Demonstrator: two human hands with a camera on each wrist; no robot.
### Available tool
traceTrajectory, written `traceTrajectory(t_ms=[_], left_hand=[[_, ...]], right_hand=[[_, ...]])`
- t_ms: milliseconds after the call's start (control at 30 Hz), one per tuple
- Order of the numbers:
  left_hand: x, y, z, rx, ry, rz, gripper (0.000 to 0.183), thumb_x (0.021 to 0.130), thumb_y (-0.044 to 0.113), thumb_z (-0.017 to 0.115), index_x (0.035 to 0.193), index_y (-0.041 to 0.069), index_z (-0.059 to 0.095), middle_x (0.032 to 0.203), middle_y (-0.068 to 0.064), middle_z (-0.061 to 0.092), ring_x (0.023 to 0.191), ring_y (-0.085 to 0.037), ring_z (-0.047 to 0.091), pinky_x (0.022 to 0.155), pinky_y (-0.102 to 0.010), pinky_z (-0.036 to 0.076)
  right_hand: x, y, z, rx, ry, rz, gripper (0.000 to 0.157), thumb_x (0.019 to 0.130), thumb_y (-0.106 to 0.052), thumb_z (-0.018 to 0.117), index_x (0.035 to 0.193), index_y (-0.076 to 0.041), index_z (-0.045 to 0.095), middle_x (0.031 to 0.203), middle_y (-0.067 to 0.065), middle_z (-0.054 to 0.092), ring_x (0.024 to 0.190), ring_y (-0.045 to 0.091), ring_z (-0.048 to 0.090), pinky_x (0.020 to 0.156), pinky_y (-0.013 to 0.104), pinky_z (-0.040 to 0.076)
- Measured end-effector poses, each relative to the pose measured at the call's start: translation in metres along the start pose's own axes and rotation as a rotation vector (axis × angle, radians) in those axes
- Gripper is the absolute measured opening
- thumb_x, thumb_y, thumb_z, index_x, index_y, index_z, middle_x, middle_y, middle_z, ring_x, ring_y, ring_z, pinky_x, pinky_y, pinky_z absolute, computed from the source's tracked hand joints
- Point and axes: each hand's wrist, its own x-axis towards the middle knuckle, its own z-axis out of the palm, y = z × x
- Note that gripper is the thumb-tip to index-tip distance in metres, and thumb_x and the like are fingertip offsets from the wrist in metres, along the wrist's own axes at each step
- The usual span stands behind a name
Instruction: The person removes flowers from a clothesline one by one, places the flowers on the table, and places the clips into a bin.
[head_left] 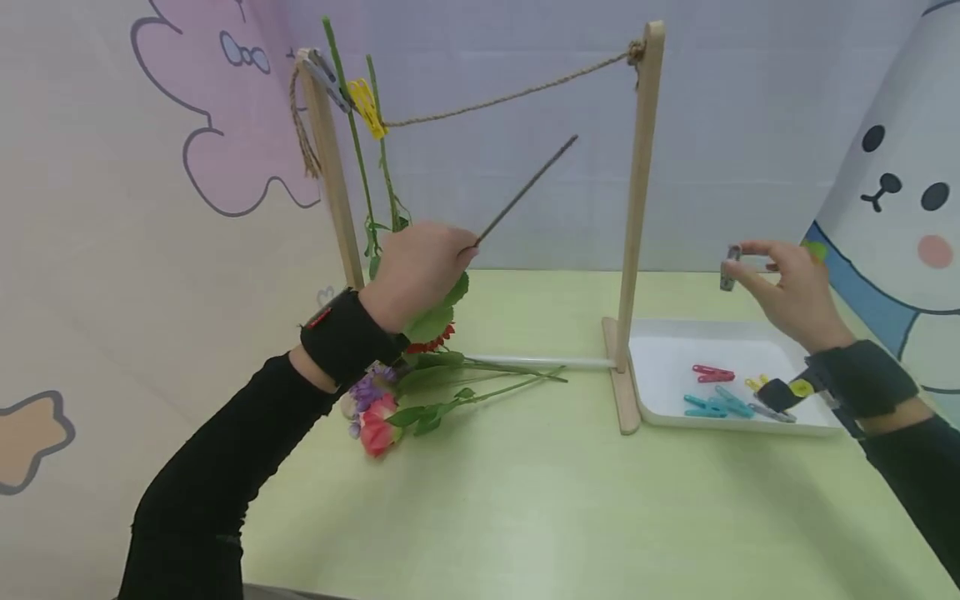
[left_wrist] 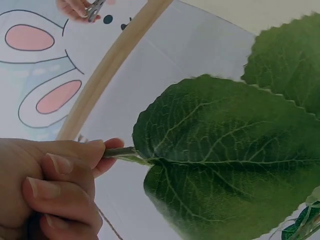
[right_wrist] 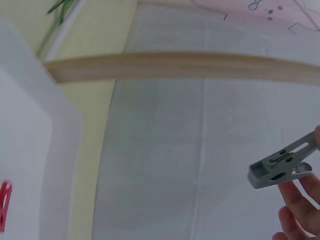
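My left hand pinches the brown stem of an artificial flower, its cut end pointing up and right. Broad green leaves grow from it, and a red bloom shows partly below the hand. Over the tray's far side, my right hand holds a grey clothespin between thumb and fingers. A twine line runs between two wooden posts. Near its left end, a yellow clothespin and another grey clothespin hold two green stems, flowers downward.
A white tray at the right contains red clothespins, blue clothespins and others. Pink and purple flowers lie on the table by the left post. The right post stands between the hands, beside the tray.
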Motion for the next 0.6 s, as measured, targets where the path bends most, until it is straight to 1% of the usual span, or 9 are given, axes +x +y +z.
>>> traceTrajectory(t_ms=[33,67,133,233,333,400,467,533,600], left_hand=[[0.000,0.002,0.000,0.034,-0.029,0.014,0.022,0.095,0.020,0.050,0.081,0.011,0.064,0.062,-0.004,0.052,0.054,-0.017,0.044,0.046,-0.025,0.022],[0.000,0.005,0.000,0.083,-0.056,0.036,0.023,0.096,0.020,0.049,0.080,0.010,0.063,0.058,-0.002,0.047,0.052,-0.015,0.040,0.046,-0.024,0.021],[-0.001,0.009,0.002,0.188,-0.089,0.096,0.025,0.095,0.017,0.050,0.074,0.009,0.061,0.054,0.001,0.036,0.050,-0.012,0.031,0.044,-0.024,0.020],[-0.001,0.014,0.007,0.337,-0.145,0.186,0.037,0.094,0.012,0.051,0.057,0.011,0.044,0.053,0.004,0.019,0.051,-0.009,0.020,0.043,-0.022,0.017],[-0.002,0.015,0.017,0.430,-0.202,0.239,0.047,0.089,0.001,0.052,0.055,0.015,0.023,0.056,0.004,0.012,0.053,-0.010,0.014,0.045,-0.022,0.015],[-0.004,0.014,0.028,0.465,-0.230,0.257,0.048,0.084,-0.005,0.050,0.054,0.016,0.020,0.057,0.004,0.011,0.053,-0.010,0.014,0.044,-0.022,0.014],[-0.007,0.011,0.043,0.468,-0.240,0.265,0.047,0.080,-0.008,0.049,0.053,0.016,0.018,0.057,0.004,0.011,0.053,-0.010,0.014,0.044,-0.022,0.014],[-0.012,0.008,0.061,0.462,-0.237,0.276,0.049,0.078,-0.009,0.049,0.053,0.016,0.016,0.056,0.004,0.010,0.053,-0.010,0.013,0.044,-0.023,0.012],[-0.017,0.006,0.079,0.473,-0.272,0.264,0.049,0.078,-0.009,0.050,0.053,0.016,0.016,0.055,0.004,0.011,0.052,-0.010,0.014,0.043,-0.023,0.013]], right_hand=[[-0.002,0.010,-0.001,-0.033,-0.043,0.001,0.048,0.096,-0.028,0.048,0.126,0.008,0.044,0.125,0.032,0.043,0.115,0.047,0.035,0.092,0.061,0.029],[-0.004,0.020,0.000,-0.067,-0.080,-0.004,0.047,0.095,-0.028,0.049,0.124,0.009,0.045,0.122,0.034,0.045,0.114,0.049,0.035,0.090,0.064,0.029],[-0.007,0.035,0.000,-0.143,-0.125,-0.019,0.045,0.094,-0.026,0.052,0.119,0.010,0.048,0.116,0.034,0.049,0.110,0.049,0.039,0.088,0.065,0.030],[-0.011,0.051,0.003,-0.265,-0.142,-0.047,0.040,0.091,-0.022,0.058,0.112,0.012,0.053,0.105,0.034,0.055,0.099,0.047,0.045,0.083,0.063,0.035],[-0.014,0.057,0.005,-0.364,-0.136,-0.064,0.038,0.087,-0.018,0.062,0.109,0.012,0.055,0.098,0.032,0.058,0.092,0.044,0.047,0.078,0.059,0.039],[-0.015,0.059,0.006,-0.398,-0.145,-0.055,0.039,0.086,-0.019,0.063,0.109,0.012,0.055,0.098,0.032,0.058,0.092,0.045,0.047,0.078,0.059,0.038],[-0.017,0.061,0.008,-0.408,-0.151,-0.049,0.040,0.086,-0.020,0.062,0.109,0.012,0.056,0.097,0.031,0.059,0.093,0.046,0.046,0.077,0.059,0.037],[-0.019,0.063,0.009,-0.410,-0.164,-0.036,0.040,0.087,-0.021,0.062,0.109,0.012,0.056,0.096,0.031,0.059,0.094,0.047,0.045,0.078,0.059,0.036],[-0.019,0.065,0.012,-0.410,-0.185,-0.015,0.042,0.087,-0.023,0.061,0.109,0.012,0.055,0.097,0.031,0.059,0.093,0.047,0.045,0.077,0.059,0.036]])
